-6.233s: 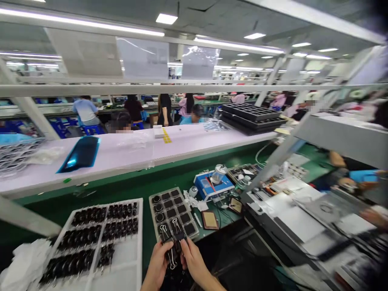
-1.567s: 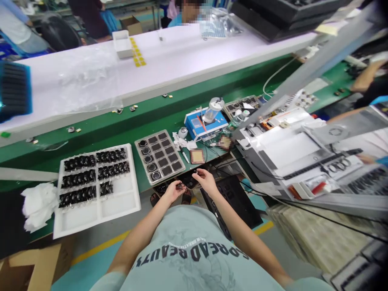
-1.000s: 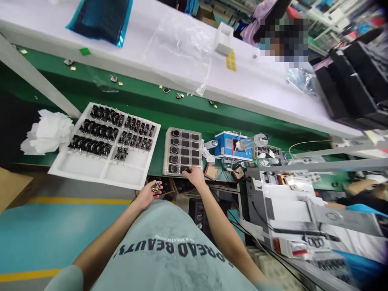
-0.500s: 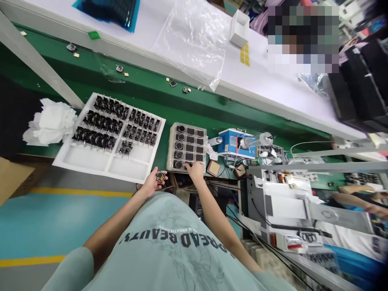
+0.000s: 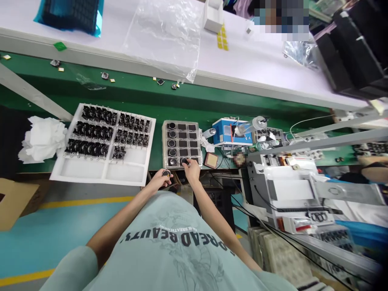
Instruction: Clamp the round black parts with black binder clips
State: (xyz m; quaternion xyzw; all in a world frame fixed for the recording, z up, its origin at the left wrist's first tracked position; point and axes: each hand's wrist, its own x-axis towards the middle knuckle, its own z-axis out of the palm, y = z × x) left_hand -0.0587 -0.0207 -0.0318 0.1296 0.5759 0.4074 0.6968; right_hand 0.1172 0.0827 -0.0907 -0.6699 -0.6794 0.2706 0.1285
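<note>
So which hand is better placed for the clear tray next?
Likely the right hand: it's at a dark piece in the near row of the tray. The left hand is off it, holding a round part.

Compartment tray (image 5: 165, 143) on bench (image 5: 157, 151) | left of it: clip tray (image 5: 79, 167), paper wad (image 5: 45, 135) beyond | right: instrument (image 5: 224, 133) | behind: raised shelf (image 5: 257, 66) bearing plastic bag (image 5: 169, 36) | in front: left hand (image 5: 159, 180)

Everything around me here says small-parts assembly workshop. A white tray (image 5: 125, 173) of binder clips (image 5: 87, 148) and a compartment tray (image 5: 164, 146) of round parts (image 5: 172, 144) share the green counter (image 5: 159, 135) with a blue instrument box (image 5: 220, 135).
</note>
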